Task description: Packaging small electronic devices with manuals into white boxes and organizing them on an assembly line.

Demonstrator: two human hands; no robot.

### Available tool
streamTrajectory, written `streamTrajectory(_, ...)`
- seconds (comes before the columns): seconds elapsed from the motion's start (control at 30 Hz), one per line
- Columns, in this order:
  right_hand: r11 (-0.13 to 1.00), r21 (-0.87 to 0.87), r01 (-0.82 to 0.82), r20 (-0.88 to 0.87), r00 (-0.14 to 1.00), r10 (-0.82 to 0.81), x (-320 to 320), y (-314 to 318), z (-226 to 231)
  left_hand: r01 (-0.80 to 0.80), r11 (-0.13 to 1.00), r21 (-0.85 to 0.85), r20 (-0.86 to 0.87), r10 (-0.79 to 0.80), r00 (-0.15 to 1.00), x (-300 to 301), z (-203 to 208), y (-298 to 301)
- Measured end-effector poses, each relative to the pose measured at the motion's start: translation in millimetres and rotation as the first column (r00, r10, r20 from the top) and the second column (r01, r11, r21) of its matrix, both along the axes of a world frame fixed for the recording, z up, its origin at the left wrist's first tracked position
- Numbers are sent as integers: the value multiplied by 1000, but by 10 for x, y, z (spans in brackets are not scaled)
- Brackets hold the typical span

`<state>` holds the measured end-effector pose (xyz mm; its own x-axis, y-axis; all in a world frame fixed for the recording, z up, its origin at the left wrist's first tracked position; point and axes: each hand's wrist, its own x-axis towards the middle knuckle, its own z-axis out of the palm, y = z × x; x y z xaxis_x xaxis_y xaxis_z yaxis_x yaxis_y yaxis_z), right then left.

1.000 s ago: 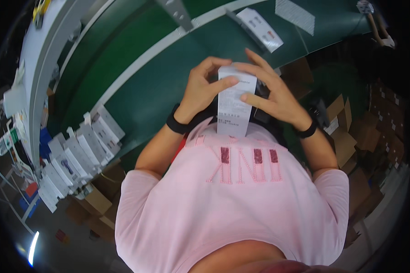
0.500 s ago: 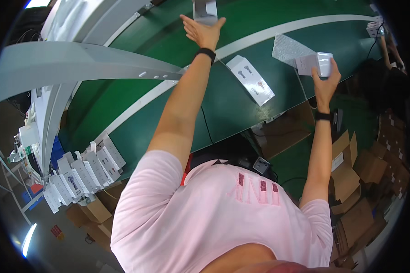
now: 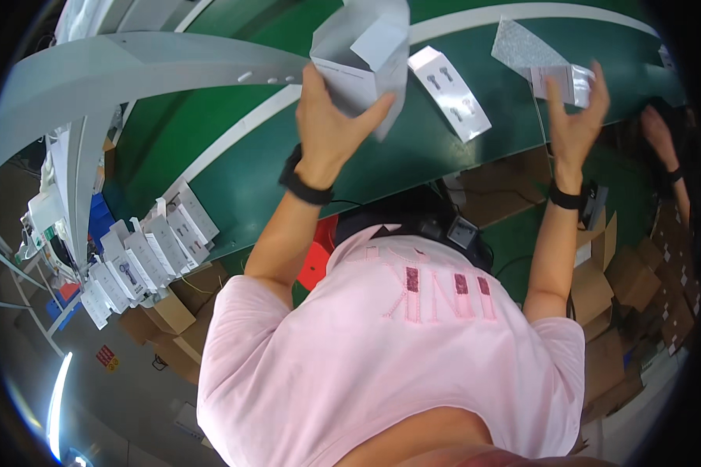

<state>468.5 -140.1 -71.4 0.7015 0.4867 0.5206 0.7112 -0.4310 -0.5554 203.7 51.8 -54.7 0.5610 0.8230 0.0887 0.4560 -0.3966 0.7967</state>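
Note:
My left hand (image 3: 331, 132) grips a white carton (image 3: 354, 74) whose top flaps stand open, thumb on one side and fingers on the other. My right hand (image 3: 575, 128) has thumb and fingers spread around the end of a small shiny white box (image 3: 579, 86), with a gap showing beside it. That box sits against another white box (image 3: 551, 80) at the edge of the bubble wrap (image 3: 526, 47). Between my hands a closed white carton (image 3: 450, 93) with dark device pictures lies on the green table (image 3: 288, 179).
Several white cartons (image 3: 148, 253) stand in a row at the table's left end. A grey curved frame (image 3: 156, 58) crosses the left side. Brown cardboard boxes (image 3: 592, 280) lie at lower right. Another person's hand (image 3: 658, 136) shows at far right.
My left hand has come back toward me with the open carton. My right hand has spread its fingers at the shiny box, which has tilted down beside the other box. The view has shifted.

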Motion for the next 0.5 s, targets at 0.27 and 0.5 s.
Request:
streamTrajectory(0.27,874,-44,-484,-491,772,403,-943,435,-184,64,974,-216,-730,-205,652,-676,-57,-41)
streamTrajectory(0.5,724,-34,-689,-690,540,482,-1502,604,-634,56,991,-121,-754,-128,644,-906,-242,95)
